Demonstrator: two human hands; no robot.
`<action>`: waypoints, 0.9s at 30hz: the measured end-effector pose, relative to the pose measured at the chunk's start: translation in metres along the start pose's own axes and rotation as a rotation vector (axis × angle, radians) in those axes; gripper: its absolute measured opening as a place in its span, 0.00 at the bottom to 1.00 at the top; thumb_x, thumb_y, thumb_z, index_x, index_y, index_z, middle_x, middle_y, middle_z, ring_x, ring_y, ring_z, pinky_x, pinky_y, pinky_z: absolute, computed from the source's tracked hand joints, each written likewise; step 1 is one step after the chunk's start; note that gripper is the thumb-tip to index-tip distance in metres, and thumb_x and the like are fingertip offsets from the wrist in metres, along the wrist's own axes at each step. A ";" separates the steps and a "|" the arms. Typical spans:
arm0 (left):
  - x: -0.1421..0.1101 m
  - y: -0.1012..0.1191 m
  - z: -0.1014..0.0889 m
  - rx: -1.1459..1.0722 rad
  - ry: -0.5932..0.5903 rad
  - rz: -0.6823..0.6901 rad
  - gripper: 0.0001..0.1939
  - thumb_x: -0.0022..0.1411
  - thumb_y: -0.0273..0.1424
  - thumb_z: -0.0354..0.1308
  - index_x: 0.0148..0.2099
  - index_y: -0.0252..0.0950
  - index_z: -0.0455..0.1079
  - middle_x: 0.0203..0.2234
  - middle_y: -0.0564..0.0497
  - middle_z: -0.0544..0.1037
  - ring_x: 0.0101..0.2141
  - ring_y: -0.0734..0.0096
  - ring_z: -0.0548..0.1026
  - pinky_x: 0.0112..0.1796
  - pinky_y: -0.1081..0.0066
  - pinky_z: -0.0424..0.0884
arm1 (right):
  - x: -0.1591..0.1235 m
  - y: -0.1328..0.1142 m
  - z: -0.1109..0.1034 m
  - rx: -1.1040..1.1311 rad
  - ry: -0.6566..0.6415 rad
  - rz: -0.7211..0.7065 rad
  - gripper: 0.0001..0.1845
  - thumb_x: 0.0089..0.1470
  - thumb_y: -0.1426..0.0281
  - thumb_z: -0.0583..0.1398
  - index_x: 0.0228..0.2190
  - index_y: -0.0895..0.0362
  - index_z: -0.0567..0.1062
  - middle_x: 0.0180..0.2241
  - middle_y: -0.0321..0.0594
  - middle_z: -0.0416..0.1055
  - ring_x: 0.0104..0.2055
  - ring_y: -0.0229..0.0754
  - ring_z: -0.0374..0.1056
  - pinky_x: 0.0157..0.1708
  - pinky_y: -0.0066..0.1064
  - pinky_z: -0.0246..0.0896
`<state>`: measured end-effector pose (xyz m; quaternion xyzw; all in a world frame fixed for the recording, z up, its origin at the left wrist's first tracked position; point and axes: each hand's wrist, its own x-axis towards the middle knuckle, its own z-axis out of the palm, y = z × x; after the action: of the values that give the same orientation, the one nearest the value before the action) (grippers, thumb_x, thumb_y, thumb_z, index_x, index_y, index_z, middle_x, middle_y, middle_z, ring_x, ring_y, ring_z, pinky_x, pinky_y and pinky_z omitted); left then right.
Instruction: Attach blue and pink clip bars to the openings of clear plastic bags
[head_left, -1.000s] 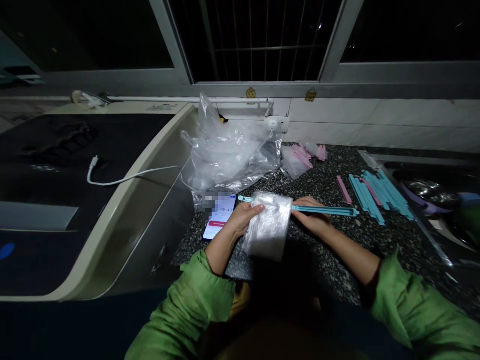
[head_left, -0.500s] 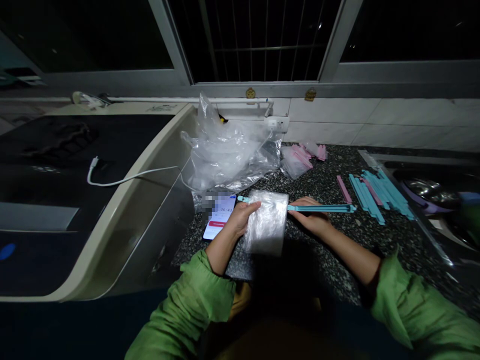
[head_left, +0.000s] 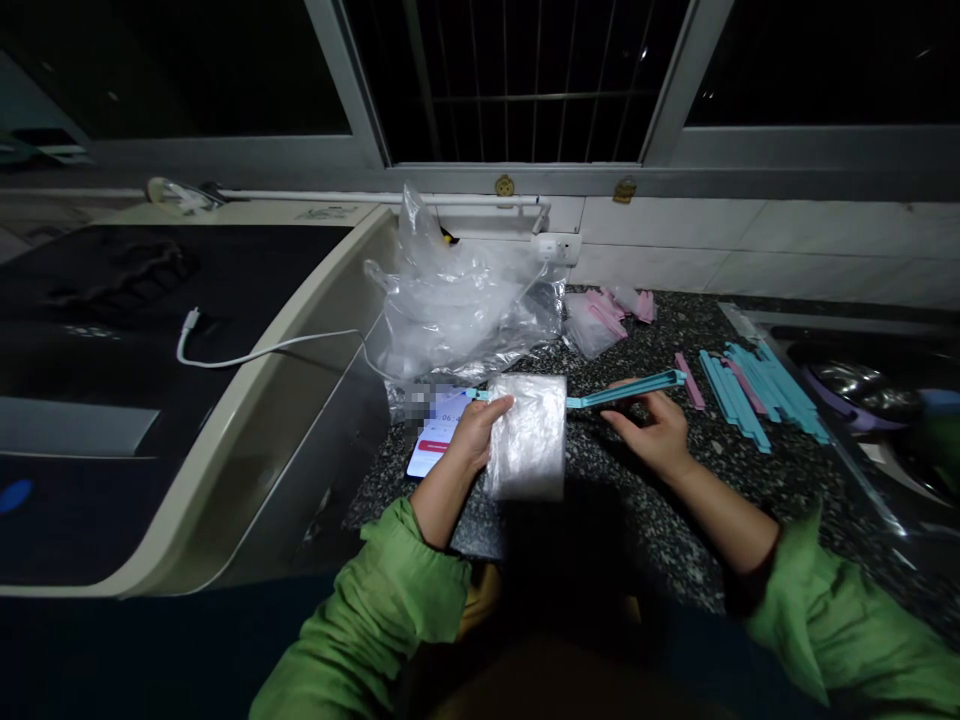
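My left hand grips a folded clear plastic bag by its left side, thumb on top, close to one end of a light-blue bag sealing clip. That bag sealing clip runs across the bag's upper edge and sticks out to the right, its hinged channel arm angled upward. Beside this arm is my right hand, its thumb spread away from the fingers. Those fingers lie partly behind the arm; whether they touch it is hard to see.
A lit phone lies left of the bag. Crumpled clear plastic sits behind, beside a small bag of pink clips. Several blue clips and pink ones lie right, near the sink. A white cable crosses the appliance.
The clip's free arm has tilted upward at its right end. My right hand has moved slightly right and loosened, its thumb coming away from the clip. The bag has shifted slightly left and up.
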<state>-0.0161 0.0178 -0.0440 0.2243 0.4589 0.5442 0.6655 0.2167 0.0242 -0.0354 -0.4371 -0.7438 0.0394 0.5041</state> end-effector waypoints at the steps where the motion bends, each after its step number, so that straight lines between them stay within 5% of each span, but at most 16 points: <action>1: 0.000 0.000 0.000 0.001 -0.001 0.001 0.16 0.31 0.35 0.70 0.18 0.29 0.68 0.13 0.52 0.71 0.16 0.74 0.68 0.23 0.72 0.61 | 0.001 -0.001 -0.002 -0.010 0.012 -0.005 0.09 0.46 0.62 0.62 0.28 0.54 0.72 0.26 0.39 0.72 0.29 0.42 0.68 0.30 0.36 0.66; 11: -0.002 -0.001 0.004 0.026 -0.009 -0.020 0.17 0.31 0.35 0.70 0.16 0.30 0.66 0.11 0.52 0.70 0.15 0.76 0.67 0.21 0.74 0.60 | 0.001 -0.009 -0.002 0.090 0.047 -0.082 0.07 0.47 0.71 0.61 0.33 0.55 0.74 0.34 0.40 0.75 0.36 0.41 0.70 0.36 0.35 0.67; 27: -0.006 0.001 0.010 0.089 -0.013 -0.056 0.15 0.33 0.33 0.69 0.15 0.30 0.66 0.11 0.53 0.70 0.14 0.76 0.66 0.20 0.74 0.59 | 0.001 -0.016 -0.001 0.107 0.022 -0.054 0.03 0.48 0.72 0.60 0.30 0.54 0.74 0.30 0.38 0.75 0.32 0.41 0.70 0.33 0.33 0.66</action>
<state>-0.0082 0.0142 -0.0367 0.2441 0.4844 0.5031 0.6728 0.2080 0.0146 -0.0258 -0.3898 -0.7465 0.0607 0.5357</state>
